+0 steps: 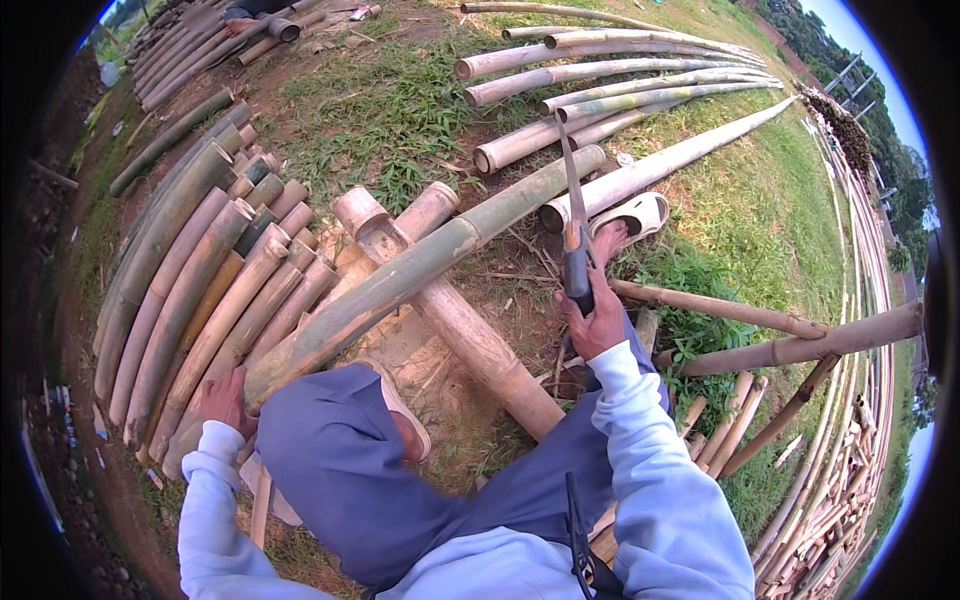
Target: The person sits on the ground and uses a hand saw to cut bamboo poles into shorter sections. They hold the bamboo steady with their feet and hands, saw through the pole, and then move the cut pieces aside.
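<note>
My right hand (597, 318) is closed round the dark handle of a long, narrow-bladed saw (576, 195). Its blade points up and away, close to the far end of a thick green bamboo pole (400, 275); I cannot tell whether they touch. The pole slants from lower left to upper right over my left knee's far side. It lies across a notched bamboo support (480, 350). At the pole's near end, my left hand (225, 400) grips it, its fingers partly hidden.
Cut bamboo lengths (190, 300) are stacked on the left. Long bamboo poles (620, 75) lie on the grass ahead. My sandalled foot (635, 215) is beside the saw. A bamboo frame (790, 350) stands at right, near piled offcuts (825, 510). Another person's arm (240, 18) shows far left.
</note>
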Motion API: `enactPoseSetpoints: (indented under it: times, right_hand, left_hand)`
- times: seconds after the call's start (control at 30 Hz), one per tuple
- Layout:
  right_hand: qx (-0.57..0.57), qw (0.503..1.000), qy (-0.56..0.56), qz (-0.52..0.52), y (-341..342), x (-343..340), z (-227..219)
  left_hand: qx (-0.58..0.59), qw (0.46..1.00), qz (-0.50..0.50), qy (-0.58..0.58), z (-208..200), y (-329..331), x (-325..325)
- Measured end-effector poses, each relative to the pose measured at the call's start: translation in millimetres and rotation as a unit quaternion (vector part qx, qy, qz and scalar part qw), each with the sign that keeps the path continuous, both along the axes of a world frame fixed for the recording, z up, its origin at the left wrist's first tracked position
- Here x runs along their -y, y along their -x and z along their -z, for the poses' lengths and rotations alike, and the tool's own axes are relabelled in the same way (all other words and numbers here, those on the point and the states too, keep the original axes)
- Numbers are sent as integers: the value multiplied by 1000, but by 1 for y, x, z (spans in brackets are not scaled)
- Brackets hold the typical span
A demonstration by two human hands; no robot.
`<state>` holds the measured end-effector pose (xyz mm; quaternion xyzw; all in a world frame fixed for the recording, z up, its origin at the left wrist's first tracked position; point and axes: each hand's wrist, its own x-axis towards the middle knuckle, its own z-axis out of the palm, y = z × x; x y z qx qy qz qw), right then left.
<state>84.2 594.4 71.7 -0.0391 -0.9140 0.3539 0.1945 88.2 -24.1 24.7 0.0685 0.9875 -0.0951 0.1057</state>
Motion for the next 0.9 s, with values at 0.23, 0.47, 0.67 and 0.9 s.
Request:
enactPoseSetpoints:
  times: [0.23,0.47,0.67,0.9]
  right_hand:
    - [26,994,-96,44,39,24,81]
    - [-20,991,-109,75,36,35,92]
    - [-27,987,-98,126,41,14,62]
    - [61,959,-177,214,49,-101,55]
  left_hand:
    - [6,1000,-16,17,-3,-8,-11]
    - [-55,998,0,-19,-2,-25,-25]
    - [-23,999,-39,-27,31,-56,-16]
    - [-14,997,-54,-55,116,-72,33]
